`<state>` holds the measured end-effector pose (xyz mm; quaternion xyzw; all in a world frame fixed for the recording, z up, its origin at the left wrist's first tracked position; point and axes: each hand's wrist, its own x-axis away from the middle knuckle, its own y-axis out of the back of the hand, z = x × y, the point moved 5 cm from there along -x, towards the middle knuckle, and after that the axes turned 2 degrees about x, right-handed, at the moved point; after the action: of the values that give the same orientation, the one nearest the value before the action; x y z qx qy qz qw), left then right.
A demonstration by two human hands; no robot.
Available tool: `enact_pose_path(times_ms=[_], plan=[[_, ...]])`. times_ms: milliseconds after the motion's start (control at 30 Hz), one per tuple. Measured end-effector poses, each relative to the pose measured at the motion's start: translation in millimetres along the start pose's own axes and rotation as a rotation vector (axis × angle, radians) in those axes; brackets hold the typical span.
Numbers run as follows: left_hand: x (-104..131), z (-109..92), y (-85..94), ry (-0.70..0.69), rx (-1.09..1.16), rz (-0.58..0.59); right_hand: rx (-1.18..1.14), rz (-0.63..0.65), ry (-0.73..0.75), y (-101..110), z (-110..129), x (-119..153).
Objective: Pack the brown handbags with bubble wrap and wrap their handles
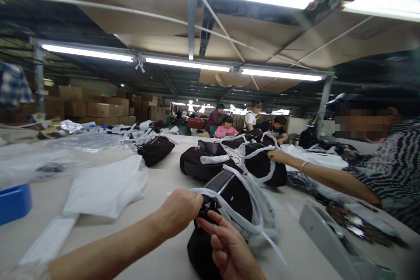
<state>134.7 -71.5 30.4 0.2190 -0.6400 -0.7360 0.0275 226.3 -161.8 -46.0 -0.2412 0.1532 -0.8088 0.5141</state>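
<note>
A dark bag (236,194) with white wrapping along its straps lies on the table in front of me. My left hand (180,212) is closed, its fingers gripping the bag at a dark strap end near some small metal hardware. Just below and to the right, my right hand (231,245) has its fingertips pressed at the same spot, the other fingers curled. The dark lower part of the bag (200,251) hangs below my hands. What exactly lies between my fingertips is too small to make out.
More dark bags (203,159) lie beyond. At right, a co-worker's hand (278,156) touches a wrapped bag (262,168). A grey tape dispenser (331,240) stands right; white sheets (105,183) and a blue object (15,203) lie left. Other people and cartons (105,109) are behind.
</note>
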Motion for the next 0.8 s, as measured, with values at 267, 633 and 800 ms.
enact_pose_path(times_ms=[267, 633, 800], plan=[[18, -30, -9.3, -0.287, -0.458, -0.395, 0.814, 0.317, 0.635, -32, 92, -23], [41, -20, -25.1, -0.354, -0.548, -0.608, 1.494, 0.970, 0.328, -128, 60, -81], [44, -23, -16.2, -0.372, -0.445, -0.496, 1.639, 1.096, 0.024, -143, 40, -95]])
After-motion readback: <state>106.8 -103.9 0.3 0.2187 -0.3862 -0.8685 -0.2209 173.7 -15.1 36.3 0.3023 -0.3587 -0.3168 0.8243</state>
